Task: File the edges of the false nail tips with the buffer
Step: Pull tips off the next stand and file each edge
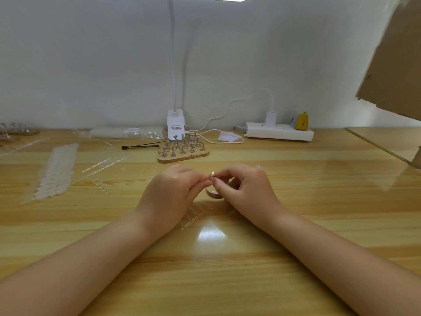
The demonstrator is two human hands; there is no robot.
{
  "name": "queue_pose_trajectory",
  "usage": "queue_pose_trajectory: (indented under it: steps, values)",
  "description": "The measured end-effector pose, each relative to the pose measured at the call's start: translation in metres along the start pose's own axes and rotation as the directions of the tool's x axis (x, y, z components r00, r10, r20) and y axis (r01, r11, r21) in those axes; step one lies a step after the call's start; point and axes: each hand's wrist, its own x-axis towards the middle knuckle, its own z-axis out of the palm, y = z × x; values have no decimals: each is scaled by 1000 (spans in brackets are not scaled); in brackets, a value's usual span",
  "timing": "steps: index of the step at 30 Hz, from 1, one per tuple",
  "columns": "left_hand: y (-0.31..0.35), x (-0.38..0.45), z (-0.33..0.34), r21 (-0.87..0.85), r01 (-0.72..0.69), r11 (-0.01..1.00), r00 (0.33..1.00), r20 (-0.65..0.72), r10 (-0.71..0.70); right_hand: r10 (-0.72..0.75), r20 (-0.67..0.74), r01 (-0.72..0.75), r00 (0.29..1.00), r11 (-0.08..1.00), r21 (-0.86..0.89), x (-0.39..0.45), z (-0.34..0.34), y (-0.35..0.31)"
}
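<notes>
2 hands meet above the tabletop [250, 281]: your left hand [173, 190] and right hand [246, 188] both curl their fingertips into 1 shared grip, pinching a tiny metallic piece [213, 174]. Just under that grip lies a round pale disc [213, 192]. Beyond the grip stands a wooden rack of nail stands [183, 149].

nail-craft desk | wooden nail stand [183, 151] | clamp lamp [175, 126] | power strip [279, 131]
</notes>
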Motion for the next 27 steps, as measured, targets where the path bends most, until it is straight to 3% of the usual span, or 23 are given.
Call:
queue_pose_trajectory:
  steps: [7, 15, 19, 23, 27]
  values:
    - [-1, -1, 4, -23, 115, 993, 992, -46, -116, 28, -13, -28, 1000, 998, 55, 1, 0, -2]
    - [2, -1, 1, 7, 43, 999, 999, -8, -43, 46, 13, -47, 999, 996, 75, 1, 0, -4]
    - [3, -1, 2, -122, 115, 986, 993, -4, -116, 60, 44, -64, 997, 991, 116, 1, -3, -6]
    - [5, 1, 2, -435, 426, 793, 899, 107, -424, 93, 43, -99, 995, 979, 178, 2, -5, -9]
    - [7, 3, 2, -581, 526, 621, 838, 233, -493, 173, 73, -187, 982, 921, 340, 1, -5, -12]
